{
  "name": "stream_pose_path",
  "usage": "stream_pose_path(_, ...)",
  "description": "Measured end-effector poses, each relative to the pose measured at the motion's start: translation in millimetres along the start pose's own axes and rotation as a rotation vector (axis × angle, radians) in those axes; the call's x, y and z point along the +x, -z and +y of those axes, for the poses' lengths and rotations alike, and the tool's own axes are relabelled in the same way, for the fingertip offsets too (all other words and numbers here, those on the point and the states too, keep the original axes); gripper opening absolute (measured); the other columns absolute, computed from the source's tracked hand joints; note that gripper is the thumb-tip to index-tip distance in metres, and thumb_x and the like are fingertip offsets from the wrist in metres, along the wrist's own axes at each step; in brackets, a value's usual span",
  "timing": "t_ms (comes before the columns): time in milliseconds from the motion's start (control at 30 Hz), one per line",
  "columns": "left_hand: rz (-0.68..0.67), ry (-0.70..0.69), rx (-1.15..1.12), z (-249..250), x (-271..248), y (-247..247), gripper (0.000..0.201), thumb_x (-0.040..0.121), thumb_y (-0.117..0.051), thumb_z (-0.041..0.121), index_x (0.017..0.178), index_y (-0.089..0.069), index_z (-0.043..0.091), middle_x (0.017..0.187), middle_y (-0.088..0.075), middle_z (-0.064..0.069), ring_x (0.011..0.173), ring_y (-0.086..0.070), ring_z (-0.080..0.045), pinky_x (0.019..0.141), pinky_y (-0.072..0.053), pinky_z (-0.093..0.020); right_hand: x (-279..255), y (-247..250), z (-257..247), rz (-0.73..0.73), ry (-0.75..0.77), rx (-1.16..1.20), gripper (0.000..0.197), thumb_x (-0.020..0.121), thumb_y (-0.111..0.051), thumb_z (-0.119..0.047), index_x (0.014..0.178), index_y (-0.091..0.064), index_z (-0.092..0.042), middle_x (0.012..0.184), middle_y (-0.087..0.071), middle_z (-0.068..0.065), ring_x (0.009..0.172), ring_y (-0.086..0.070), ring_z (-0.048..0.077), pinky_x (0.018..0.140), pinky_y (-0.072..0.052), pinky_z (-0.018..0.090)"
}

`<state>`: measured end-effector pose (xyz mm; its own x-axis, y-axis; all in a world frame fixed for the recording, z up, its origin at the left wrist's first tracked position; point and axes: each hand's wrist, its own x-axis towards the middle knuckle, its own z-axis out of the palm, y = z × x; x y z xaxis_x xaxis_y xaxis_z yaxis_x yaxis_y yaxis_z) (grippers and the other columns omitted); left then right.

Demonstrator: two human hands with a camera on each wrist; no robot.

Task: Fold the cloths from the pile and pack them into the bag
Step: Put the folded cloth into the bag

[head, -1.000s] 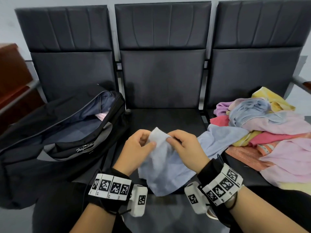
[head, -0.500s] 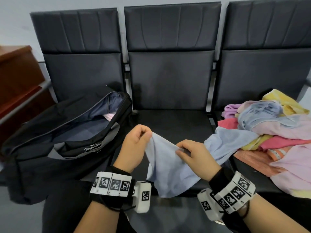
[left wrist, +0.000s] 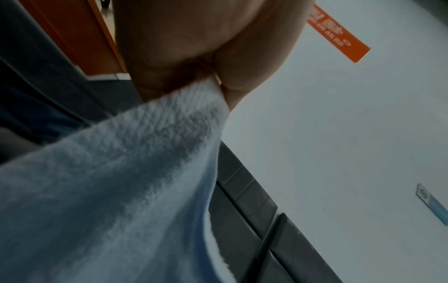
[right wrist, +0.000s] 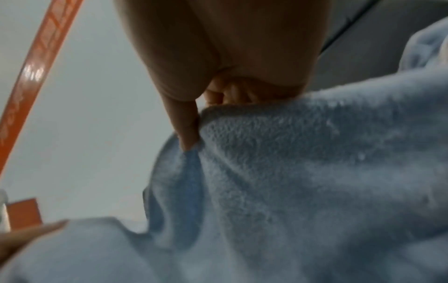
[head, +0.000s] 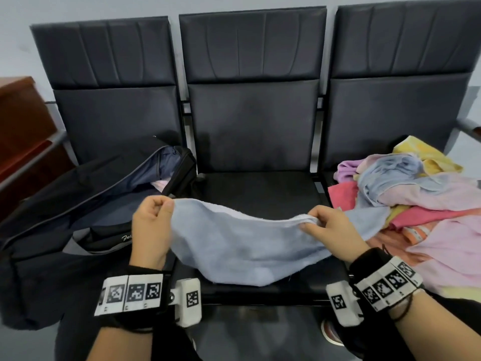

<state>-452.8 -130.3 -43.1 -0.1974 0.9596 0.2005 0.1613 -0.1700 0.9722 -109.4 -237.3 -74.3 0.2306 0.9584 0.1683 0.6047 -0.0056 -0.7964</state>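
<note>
The fingers (head: 166, 204) of the left hand (head: 151, 230) are curled and pinch one top corner of a light blue cloth (head: 239, 246). In the left wrist view the thumb and the fingers (left wrist: 169, 76) squeeze the fluffy corner of the cloth (left wrist: 109, 191) between them. The fingers (head: 309, 225) of the right hand (head: 333, 233) pinch the other end of the top edge. In the right wrist view the thumb (right wrist: 184, 118) presses into the cloth (right wrist: 303, 172) from one side and the curled fingers (right wrist: 227, 93) hold it from the other side.

The two hands are held apart, and the top edge of the cloth sags a little between them. The rest of the cloth hangs down in front of the middle seat (head: 260, 188) of a row of three black chairs. Its bottom edge reaches the front of that seat. I cannot tell if it touches the seat.

Each wrist wears a black band with black and white square marks (head: 132, 293) and a small white box (head: 188, 300).

On the left seat lies a black bag (head: 78, 204). Its zip is open, and something pink (head: 158, 185) shows inside.

On the right seat is the pile of cloths (head: 416, 204). They are pink, yellow, blue, purple and orange, all jumbled up. One blue cloth (head: 367, 220) from the pile lies just behind the right hand.

A brown wooden thing (head: 18, 126) stands at the far left, beside the chairs. The wall behind the chairs is pale grey.
</note>
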Motion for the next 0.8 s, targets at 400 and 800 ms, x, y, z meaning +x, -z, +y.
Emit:
stream_pose_path(400,-0.731,-0.08,0.189,15,-63,-84,0.031,0.095,-0.053,0.005,0.102,-0.072,0.028,0.085,-0.071,0.019,0.071,-0.063,0.003,0.069,-0.048,-0.013,-6,-20,-32,-0.242,0.042,0.34,0.014,0.088,-0.071,-0.008,0.076,-0.065,-0.011,0.068,-0.063,-0.009,0.066,-0.055,0.003,0.063,-0.045,0.017)
stream_pose_path(800,-0.683,-0.308,0.303,15,-72,-99,0.01,0.091,-0.071,0.024,0.082,-0.071,0.022,0.086,-0.069,0.01,0.086,-0.066,-0.007,0.08,-0.052,-0.03,-8,-15,-47,-0.222,0.274,-0.031,0.009,0.094,-0.065,-0.019,0.092,-0.074,-0.016,0.078,-0.069,-0.007,0.074,-0.062,0.012,0.07,-0.05,0.028)
